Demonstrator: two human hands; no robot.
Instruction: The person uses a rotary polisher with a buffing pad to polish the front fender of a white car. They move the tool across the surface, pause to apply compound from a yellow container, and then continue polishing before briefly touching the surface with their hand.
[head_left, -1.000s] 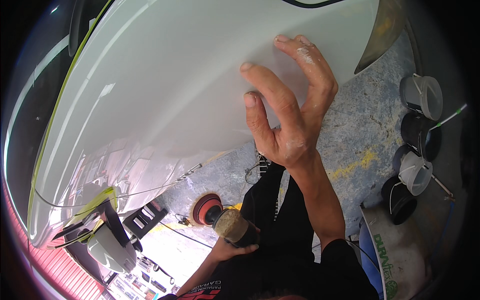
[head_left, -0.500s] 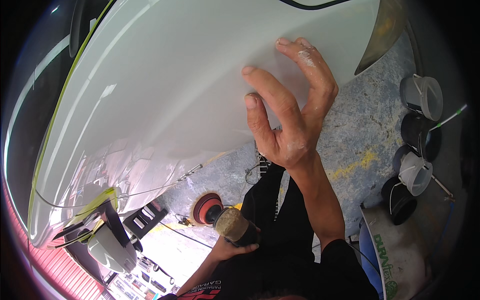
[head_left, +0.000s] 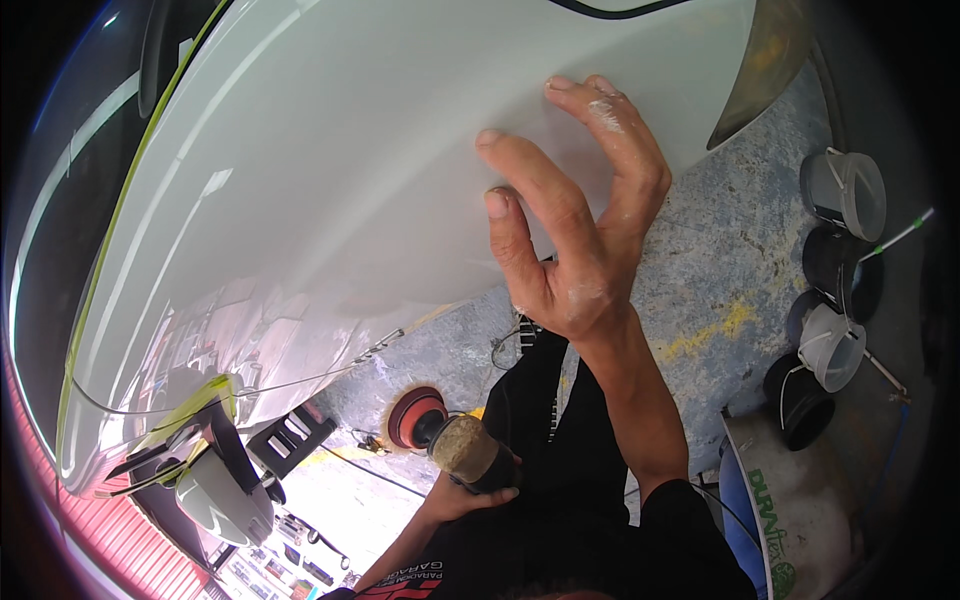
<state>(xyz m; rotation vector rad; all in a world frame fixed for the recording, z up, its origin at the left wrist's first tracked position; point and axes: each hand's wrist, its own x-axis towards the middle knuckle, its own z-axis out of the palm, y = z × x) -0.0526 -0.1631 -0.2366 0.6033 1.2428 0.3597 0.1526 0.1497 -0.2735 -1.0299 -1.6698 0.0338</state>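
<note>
My left hand (head_left: 468,500) is wrapped round the body of a rotary polisher (head_left: 468,450), low in front of my trousers. The polisher's round red backing pad (head_left: 415,418) points away to the left. My right hand (head_left: 575,205) is raised at the glossy white car body panel (head_left: 350,170), its fingers bent and spread apart, holding nothing. Its fingertips are at the panel's surface; I cannot tell whether all of them touch. White residue marks a finger and the back of this hand.
Several buckets (head_left: 845,195) stand along the right side, with a thin stick among them. Near my right elbow is a board or sack (head_left: 790,500). A detached-looking car mirror (head_left: 225,495) hangs at lower left beside a wire. Cables lie on the worn grey floor (head_left: 720,270).
My right hand has shifted slightly to the left along the panel. My left hand and the polisher stay where they were.
</note>
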